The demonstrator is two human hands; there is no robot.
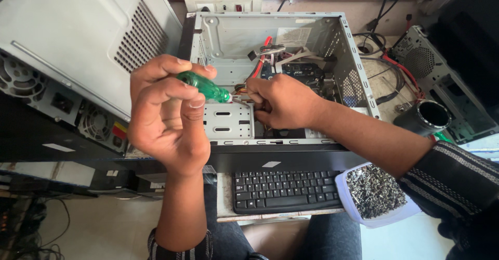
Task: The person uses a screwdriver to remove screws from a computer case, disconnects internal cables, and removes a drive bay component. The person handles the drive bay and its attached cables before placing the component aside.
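My left hand (166, 117) is closed around the green translucent handle of a screwdriver (205, 87), whose metal shaft points right. My right hand (283, 101) reaches into an open grey computer case (343, 47) and pinches at the screwdriver's tip, above the drive bay bracket (227, 120). Its fingertips are curled; whether they hold a small part is hidden. Red and grey cables (262, 57) and a dark circuit board (306, 73) lie inside the case behind my right hand.
A second grey computer tower (67, 41) lies to the left. A black keyboard (283, 190) sits near me, beside a white container of screws (371, 192). A black cylinder (429, 117), another open case (457, 93) and loose cables are at the right.
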